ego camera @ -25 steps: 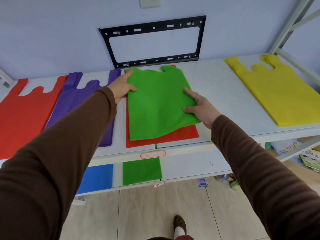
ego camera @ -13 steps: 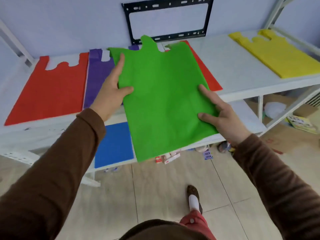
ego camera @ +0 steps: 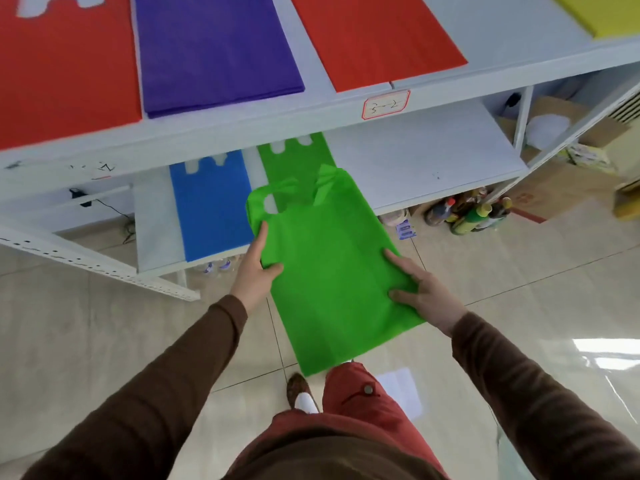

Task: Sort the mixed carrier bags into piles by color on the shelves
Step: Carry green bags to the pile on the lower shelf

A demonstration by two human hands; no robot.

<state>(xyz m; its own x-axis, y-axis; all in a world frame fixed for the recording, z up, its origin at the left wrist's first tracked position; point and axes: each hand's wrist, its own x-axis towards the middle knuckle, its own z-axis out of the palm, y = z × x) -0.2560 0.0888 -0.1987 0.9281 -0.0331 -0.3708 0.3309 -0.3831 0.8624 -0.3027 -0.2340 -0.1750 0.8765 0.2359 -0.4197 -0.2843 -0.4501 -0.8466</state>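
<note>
Hands gripped the green bag (ego camera: 332, 271) at both edges: left hand (ego camera: 254, 271) pinched its left side, right hand (ego camera: 420, 289) clamped its right. It hung over the floor before the lower shelf (ego camera: 426, 161), handles touching the green pile (ego camera: 294, 161) beside the blue pile (ego camera: 211, 202). A red-bordered label (ego camera: 386, 104) on the upper shelf edge bore illegible handwriting.

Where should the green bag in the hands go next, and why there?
Probably forward and down onto the green pile on the lower shelf. The left hand and right hand grip the green bag by its sides just in front of that same-colored pile, beside the blue bag.
</note>
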